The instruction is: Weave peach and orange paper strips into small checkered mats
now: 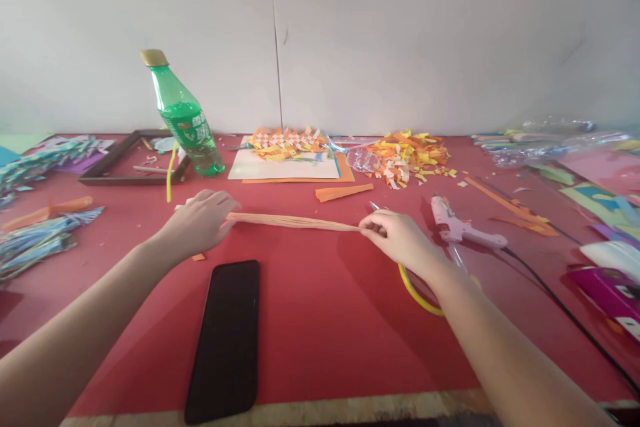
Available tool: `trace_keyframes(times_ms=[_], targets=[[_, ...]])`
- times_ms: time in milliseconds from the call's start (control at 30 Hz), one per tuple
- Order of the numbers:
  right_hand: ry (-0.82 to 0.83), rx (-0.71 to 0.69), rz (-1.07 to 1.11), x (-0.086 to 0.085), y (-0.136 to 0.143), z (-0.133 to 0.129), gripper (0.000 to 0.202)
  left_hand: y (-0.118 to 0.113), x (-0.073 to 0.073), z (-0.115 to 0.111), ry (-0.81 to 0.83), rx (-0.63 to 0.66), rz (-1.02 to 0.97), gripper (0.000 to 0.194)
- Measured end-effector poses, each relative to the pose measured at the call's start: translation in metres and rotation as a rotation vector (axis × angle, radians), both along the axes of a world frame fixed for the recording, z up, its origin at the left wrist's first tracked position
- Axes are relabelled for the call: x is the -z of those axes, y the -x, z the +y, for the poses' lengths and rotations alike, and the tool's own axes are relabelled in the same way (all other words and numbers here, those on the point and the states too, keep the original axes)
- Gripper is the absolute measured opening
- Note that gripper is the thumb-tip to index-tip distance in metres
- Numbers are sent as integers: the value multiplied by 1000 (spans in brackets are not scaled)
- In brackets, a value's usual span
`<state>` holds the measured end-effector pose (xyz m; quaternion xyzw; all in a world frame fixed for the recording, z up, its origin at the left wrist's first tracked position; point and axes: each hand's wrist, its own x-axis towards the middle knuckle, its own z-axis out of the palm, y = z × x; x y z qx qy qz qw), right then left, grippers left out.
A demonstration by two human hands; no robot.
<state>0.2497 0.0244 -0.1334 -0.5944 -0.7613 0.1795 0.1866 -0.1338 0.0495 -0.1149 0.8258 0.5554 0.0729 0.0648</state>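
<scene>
"What do we have in our hands?"

"A bundle of thin pale-orange strips (295, 221), at the centre of our view, stretched from nine toward three o'clock. Our right hand (397, 237) pinches its right end between thumb and fingers."

"And our left hand (204, 219)?"

"It's at the bundle's left end, its fingers bent and a little blurred. We can't tell whether they grip it."

"What lies closest to us?"

"A black smartphone (225, 340) at seven o'clock on the red tabletop (310, 340), and a yellow ring (419, 299) at four, partly hidden by our right forearm. At three, we see a pink glue gun (457, 228) with its black cord (555, 297) running toward four."

"And toward the wall (350, 40)?"

"Between ten and eleven, a green soda bottle (187, 123) beside a dark frame (125, 180). At twelve, woven orange-and-white paper (287, 144) rests on a white sheet (283, 169); between one and two, we've a loose heap of yellow and orange paper pieces (413, 157)."
</scene>
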Motion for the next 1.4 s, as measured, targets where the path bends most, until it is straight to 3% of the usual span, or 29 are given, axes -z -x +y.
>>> trace_keyframes(times_ms=[167, 367, 500, 633, 1100, 1400], targets=[[-13, -8, 7, -1, 0, 0, 13, -43, 7, -11, -117, 245, 99, 42], [-11, -10, 7, -3, 1, -2, 13, -95, 17, 1, -54, 357, -38, 47], [-2, -8, 7, -2, 1, -1, 12, -114, 24, 11, -42, 385, -115, 34], [1, -5, 14, -2, 1, -1, 12, -119, 30, 16, -36, 407, -180, 25], [4, -20, 81, -1, 4, -3, 16, -122, 32, 14, -33, 365, -309, 24], [-16, 81, 288, 3, 3, -3, 14, -122, 29, 12, -16, 309, -353, 24]])
